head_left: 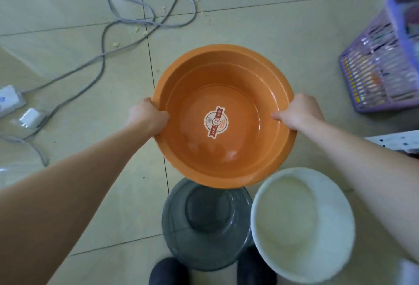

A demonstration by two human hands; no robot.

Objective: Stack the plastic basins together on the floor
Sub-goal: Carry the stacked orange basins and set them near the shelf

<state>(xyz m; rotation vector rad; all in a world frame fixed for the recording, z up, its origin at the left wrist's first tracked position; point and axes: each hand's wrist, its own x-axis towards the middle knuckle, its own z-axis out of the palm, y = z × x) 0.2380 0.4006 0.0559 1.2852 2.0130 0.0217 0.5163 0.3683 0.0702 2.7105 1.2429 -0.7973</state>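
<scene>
An orange plastic basin (223, 74) with a round sticker in its bottom fills the middle of the view. My left hand (147, 118) grips its left rim and my right hand (299, 112) grips its right rim, thumbs inside. Its near edge overlaps a translucent grey basin (204, 235) that sits on the floor by my feet. A white basin (301, 223) stands on the floor to the right of the grey one, touching it.
Grey cables (140, 19) loop over the tiled floor at the back left and run to a white power strip (9, 101) and a charger (30, 118). A purple slatted basket (383, 62) stands at the right. My dark shoes (169, 272) show at the bottom.
</scene>
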